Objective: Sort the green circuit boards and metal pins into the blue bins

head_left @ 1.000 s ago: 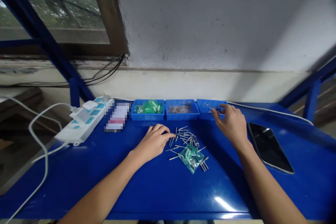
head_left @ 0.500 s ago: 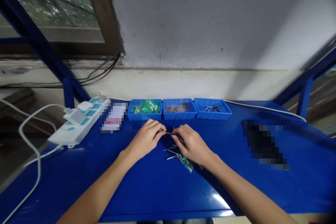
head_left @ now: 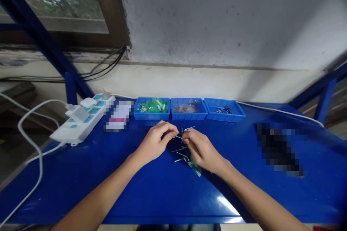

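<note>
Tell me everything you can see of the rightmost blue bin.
The rightmost blue bin is a shallow, open-topped, plastic-looking box, upright on the blue table and slightly angled. It stands close beside the middle bin. Thin metal pins lie loosely inside. Neither the left hand nor right hand touches it.

Dim light leaves white glare on the blue table (head_left: pixel 151 198) and a soft shadow across the wall (head_left: pixel 217 18).

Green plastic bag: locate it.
Head view, lower centre: the bag lies on the blue table, partly hidden by the right hand, beside thin silver metal pins.
</note>
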`<state>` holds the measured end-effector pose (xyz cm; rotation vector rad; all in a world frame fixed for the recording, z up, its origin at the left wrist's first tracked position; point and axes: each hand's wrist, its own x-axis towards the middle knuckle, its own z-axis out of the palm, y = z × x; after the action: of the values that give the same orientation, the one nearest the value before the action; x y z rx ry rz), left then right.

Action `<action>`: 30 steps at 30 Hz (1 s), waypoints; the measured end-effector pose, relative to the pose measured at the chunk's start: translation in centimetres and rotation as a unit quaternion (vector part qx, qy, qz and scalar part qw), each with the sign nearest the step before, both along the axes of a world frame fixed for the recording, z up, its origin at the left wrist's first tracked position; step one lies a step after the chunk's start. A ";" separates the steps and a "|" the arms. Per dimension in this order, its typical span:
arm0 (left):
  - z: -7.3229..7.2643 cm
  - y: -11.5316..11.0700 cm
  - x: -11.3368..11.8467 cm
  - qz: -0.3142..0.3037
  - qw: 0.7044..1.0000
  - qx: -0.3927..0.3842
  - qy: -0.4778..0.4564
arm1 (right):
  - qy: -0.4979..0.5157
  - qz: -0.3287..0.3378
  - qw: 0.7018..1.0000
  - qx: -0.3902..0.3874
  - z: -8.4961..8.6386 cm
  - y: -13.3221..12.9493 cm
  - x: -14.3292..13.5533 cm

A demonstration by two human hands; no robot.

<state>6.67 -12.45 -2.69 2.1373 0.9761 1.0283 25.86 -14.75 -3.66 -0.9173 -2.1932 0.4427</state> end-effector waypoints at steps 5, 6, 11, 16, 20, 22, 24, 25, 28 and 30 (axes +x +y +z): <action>0.1 -0.2 0.2 -0.019 1.000 -0.015 -0.012 | 0.038 0.031 0.998 -0.044 0.7 0.2 0.5; 0.0 -0.2 0.2 -0.018 1.000 -0.015 -0.012 | 0.038 0.037 0.997 -0.055 0.7 0.2 0.7; -0.7 0.2 0.2 0.035 0.999 -0.010 -0.009 | -0.018 -0.026 0.999 -0.022 0.7 0.4 1.0; -1.0 -0.2 0.8 0.070 0.997 -0.019 0.018 | -0.116 -0.078 0.984 0.109 0.3 0.3 0.4; -0.7 -0.4 0.8 0.065 0.997 -0.040 0.025 | -0.123 -0.097 0.977 0.147 0.4 0.4 0.3; -0.6 -0.2 0.6 0.075 0.996 -0.020 0.049 | -0.101 -0.110 0.975 0.162 0.9 0.8 1.2; -0.8 0.2 0.1 0.078 0.991 0.018 0.104 | -0.058 -0.173 0.964 0.194 1.5 1.6 3.0; -1.1 0.4 -0.1 0.075 0.987 0.036 0.137 | -0.033 -0.226 0.951 0.211 1.8 2.0 4.1; -2.3 1.1 -0.7 0.069 0.972 0.056 0.220 | 0.024 -0.409 0.890 0.201 2.0 3.5 7.5; -3.0 1.3 -0.7 0.078 0.966 0.044 0.242 | 0.027 -0.444 0.882 0.157 1.6 4.0 8.7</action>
<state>5.96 -11.15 -5.66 2.4784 1.3620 0.6318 34.57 -10.75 -2.03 -1.5442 -1.4923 -0.3178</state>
